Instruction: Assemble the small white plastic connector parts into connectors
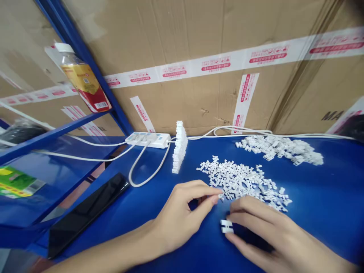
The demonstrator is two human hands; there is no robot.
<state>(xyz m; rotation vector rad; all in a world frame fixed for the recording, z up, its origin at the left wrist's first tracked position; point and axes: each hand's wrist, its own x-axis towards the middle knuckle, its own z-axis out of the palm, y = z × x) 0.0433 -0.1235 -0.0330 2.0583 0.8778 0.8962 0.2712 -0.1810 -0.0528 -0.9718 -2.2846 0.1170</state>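
Note:
My left hand (184, 216) rests on the blue table (327, 197), its thumb and forefinger pinched at the near edge of a heap of small white plastic clips (241, 182). What they pinch is too small to make out. My right hand (267, 235) lies just right of it, fingers closed on a small white plastic housing (226, 226) held at the table surface. A second heap of larger white housings (281, 149) lies farther back on the right. A standing stack of assembled white pieces (179, 149) rises behind the hands.
A white power strip (148, 139) with white cables sits at the back by the cardboard wall (199, 94). A black phone (85, 212) lies at the table's left edge. A blue shelf frame (57, 129) holds a bottle (82, 81) on the left.

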